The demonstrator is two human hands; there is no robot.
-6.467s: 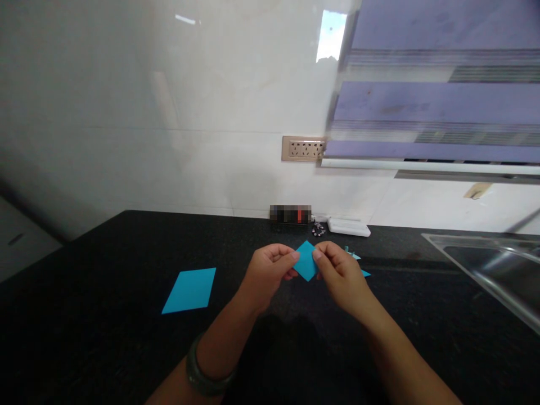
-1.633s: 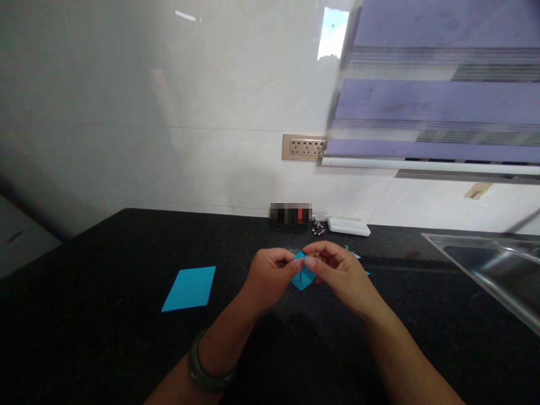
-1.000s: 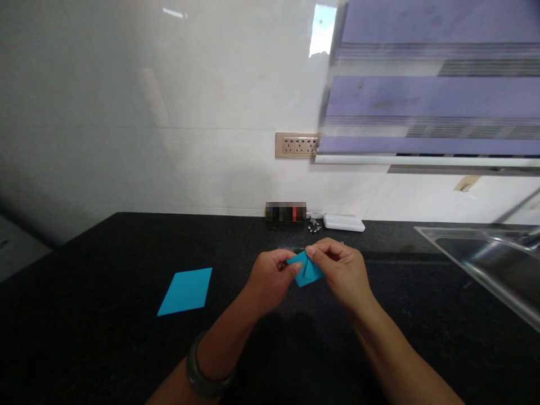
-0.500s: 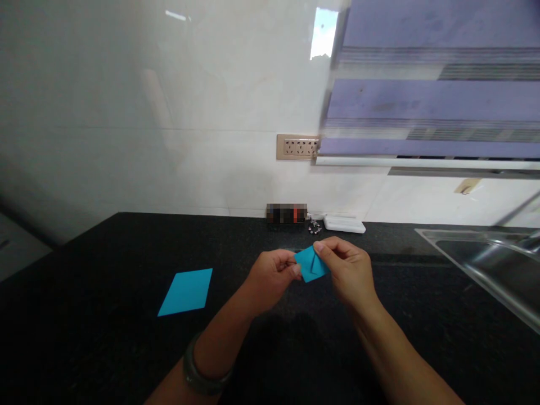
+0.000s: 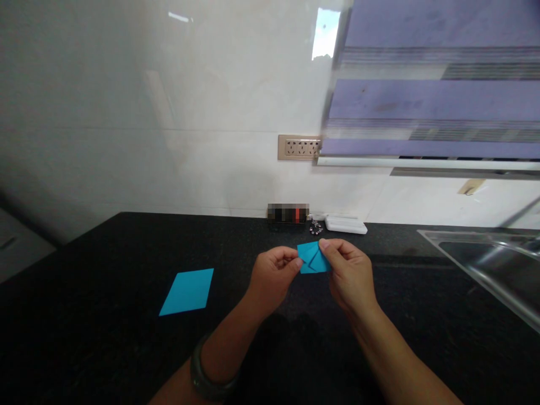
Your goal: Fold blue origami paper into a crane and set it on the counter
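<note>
Between my hands, above the black countertop, is a small folded piece of blue paper [image 5: 313,260] with creased, overlapping flaps on its near face. My left hand [image 5: 276,273] pinches its left edge between thumb and fingers. At the upper right corner my right hand [image 5: 350,270] grips it, thumb on top and the other fingers curled behind. A flat sheet of blue paper [image 5: 188,291] lies on the counter to the left, apart from both hands. The back of the folded paper is hidden.
The black countertop [image 5: 105,337] runs back to a pale tiled wall. By the wall are a dark blurred box [image 5: 288,214], a small beaded item [image 5: 315,226] and a white flat object [image 5: 346,225]. A metal sink [image 5: 498,270] is at the right, below a purple blind [image 5: 422,107].
The folded blue paper has turned in my fingers, so its lower edge is now nearly level and more flap creases show. Both hands keep their hold, and the loose sheet lies still.
</note>
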